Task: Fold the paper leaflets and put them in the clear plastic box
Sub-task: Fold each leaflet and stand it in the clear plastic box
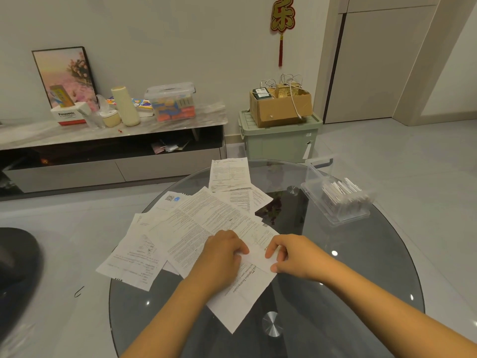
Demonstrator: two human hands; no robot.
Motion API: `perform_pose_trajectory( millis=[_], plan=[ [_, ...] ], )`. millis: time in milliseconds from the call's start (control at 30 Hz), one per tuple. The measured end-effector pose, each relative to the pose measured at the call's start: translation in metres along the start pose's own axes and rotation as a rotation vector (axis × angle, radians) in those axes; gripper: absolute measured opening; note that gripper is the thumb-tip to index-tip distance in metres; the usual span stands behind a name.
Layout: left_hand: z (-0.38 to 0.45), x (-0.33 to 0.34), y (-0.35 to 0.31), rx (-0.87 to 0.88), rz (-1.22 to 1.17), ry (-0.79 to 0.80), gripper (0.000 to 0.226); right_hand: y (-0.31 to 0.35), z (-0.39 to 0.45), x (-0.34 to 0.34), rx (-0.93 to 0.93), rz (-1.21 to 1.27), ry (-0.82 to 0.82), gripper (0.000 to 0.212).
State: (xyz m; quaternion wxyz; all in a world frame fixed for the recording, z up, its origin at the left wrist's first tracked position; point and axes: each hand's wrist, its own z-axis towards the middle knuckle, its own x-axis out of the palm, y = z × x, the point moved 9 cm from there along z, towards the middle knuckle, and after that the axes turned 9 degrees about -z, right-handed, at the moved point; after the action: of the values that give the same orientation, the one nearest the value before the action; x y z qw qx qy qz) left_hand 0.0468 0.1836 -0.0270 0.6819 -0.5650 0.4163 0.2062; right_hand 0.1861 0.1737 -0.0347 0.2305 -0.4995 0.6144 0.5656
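A leaflet (247,288) is pinched at its middle by the left hand (224,250) and the right hand (289,254), fingers curled on it. Its long axis is angled from the counter's (361,280) near edge toward the far right. Beyond, more leaflets (196,223) are spread toward the left edge. Near the far right edge, folded ones are held in the box (335,197).

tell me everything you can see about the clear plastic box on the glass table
The clear plastic box is a shallow, see-through rectangular container that stands open on the round glass table, at its far right edge. A clear lid or flap stands up at its far end. Inside, folded white leaflets stand packed on edge in a row. Neither hand touches it.
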Motion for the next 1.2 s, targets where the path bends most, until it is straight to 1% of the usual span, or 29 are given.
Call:
perform_pose_trajectory(
  millis=[100,167,267,367,434,600,700,800,834,934,1000,1101,1134,1201],
  plan=[
    [-0.005,0.011,-0.011,0.078,0.055,0.078,0.032,0.0,0.0,0.0,0.007,0.033,0.029,0.015],
    [-0.008,0.015,-0.017,0.108,0.051,0.112,0.038,-0.001,0.0,0.0,0.011,0.07,0.047,0.016],
    [-0.009,0.018,-0.022,0.121,0.076,0.123,0.048,-0.002,0.0,0.001,0.016,0.063,0.051,0.022],
    [-0.009,0.02,-0.025,0.123,0.085,0.129,0.059,-0.001,0.0,0.003,0.016,0.093,0.073,0.021],
    [-0.011,0.023,-0.029,0.143,0.108,0.135,0.061,0.0,0.0,0.004,0.017,0.138,0.106,0.022],
    [-0.012,0.024,-0.031,0.153,0.056,0.152,0.05,0.001,-0.002,0.001,0.035,0.203,0.116,0.022],
    [-0.012,0.021,-0.026,0.126,-0.051,0.179,0.038,0.002,-0.002,-0.002,0.029,0.21,0.087,0.021],
    [-0.01,0.013,-0.019,0.081,-0.15,0.161,0.025,0.004,-0.002,-0.006,0.017,0.205,0.061,0.022],
    [-0.009,0.01,-0.017,0.056,-0.172,0.144,0.024,0.004,-0.002,-0.007,0.018,0.211,0.049,0.021],
    [-0.008,0.003,-0.017,0.01,-0.181,0.076,0.035,0.005,-0.001,-0.008,0.023,0.233,0.026,0.02],
    [-0.007,-0.001,-0.02,0.019,-0.147,0.029,0.031,0.005,0.0,-0.007,0.012,0.199,0.01,0.018],
    [-0.001,-0.003,-0.017,0.012,-0.134,-0.016,0.016,0.002,0.005,-0.004,0.029,0.156,-0.072,0.005],
    [0.001,-0.002,-0.014,-0.002,-0.14,-0.019,0.016,0.001,0.005,-0.003,0.047,0.125,-0.104,0.005],
    [0.004,0.004,-0.008,-0.027,-0.157,-0.015,0.025,0.001,0.005,-0.002,0.085,0.033,-0.166,0.012]
  ],
)
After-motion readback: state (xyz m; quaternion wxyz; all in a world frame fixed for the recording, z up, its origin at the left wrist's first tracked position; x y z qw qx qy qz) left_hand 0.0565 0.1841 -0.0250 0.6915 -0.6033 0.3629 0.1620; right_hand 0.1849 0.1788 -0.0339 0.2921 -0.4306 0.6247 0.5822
